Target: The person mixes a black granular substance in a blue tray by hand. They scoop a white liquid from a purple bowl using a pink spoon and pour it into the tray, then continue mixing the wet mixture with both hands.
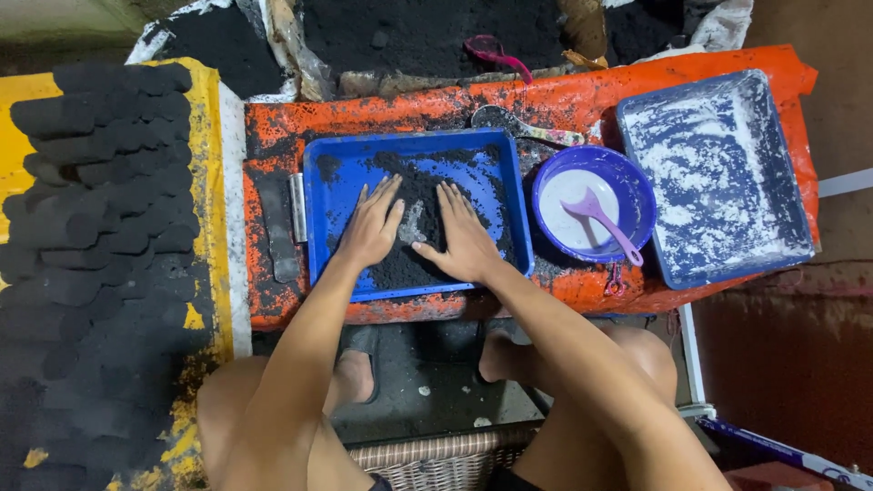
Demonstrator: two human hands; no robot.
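Both hands work flat in the blue tray (318, 227), which sits on the orange-covered tabletop (364, 114). The left hand (371, 229) and right hand (462, 238) lie palm down, side by side, on the mound of black powder (409, 264) in the middle of the tray. Neither grip is closed on anything: the fingers are spread apart and pressed onto the powder, pointing to the far side.

A pale patch (414, 221) shows in the powder between the two hands. To blend it evenly, it seems best to keep the palms low, draw loose powder inward from the tray corners, and fold it over the pale patch. Pressure should stay light enough that material does not spill over the near rim.

Just right of the tray stands a purple bowl (627, 186) with white contents and a pink spoon (600, 223). Farther right lies a second blue tray (782, 164) dusted white. At the left, black pressed blocks (100, 182) are stacked on a yellow surface (207, 182).
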